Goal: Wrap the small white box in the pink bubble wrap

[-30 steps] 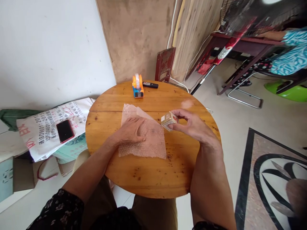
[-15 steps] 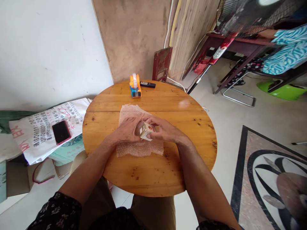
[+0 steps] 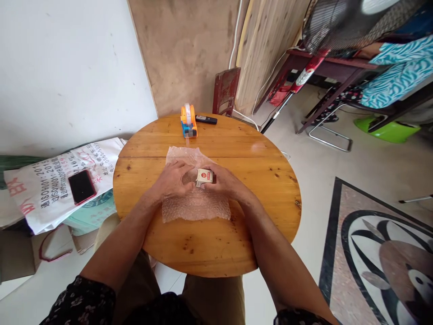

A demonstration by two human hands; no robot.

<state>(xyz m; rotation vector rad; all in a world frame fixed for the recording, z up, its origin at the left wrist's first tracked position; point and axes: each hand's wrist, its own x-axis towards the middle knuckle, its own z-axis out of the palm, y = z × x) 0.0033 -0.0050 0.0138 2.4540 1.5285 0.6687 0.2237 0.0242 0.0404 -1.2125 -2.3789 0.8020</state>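
A sheet of pinkish bubble wrap (image 3: 189, 205) lies on the round wooden table (image 3: 209, 243). On its middle sits a small cream box with a red mark (image 3: 204, 176). My right hand (image 3: 225, 183) grips that box from the right, fingers curled round it. My left hand (image 3: 172, 180) rests on the wrap just left of the box, fingers bent and spread, fingertips close to the box.
An orange and blue tape dispenser (image 3: 188, 121) and a black remote-like stick (image 3: 206, 119) stand at the table's far edge. A dark phone (image 3: 81, 186) lies on a printed white sack (image 3: 50, 189) at the left. A red stool (image 3: 226, 90), a fan and a desk are behind.
My right hand carried the small box from the table's right side leftward and set it on the middle of the bubble wrap, next to my left hand.
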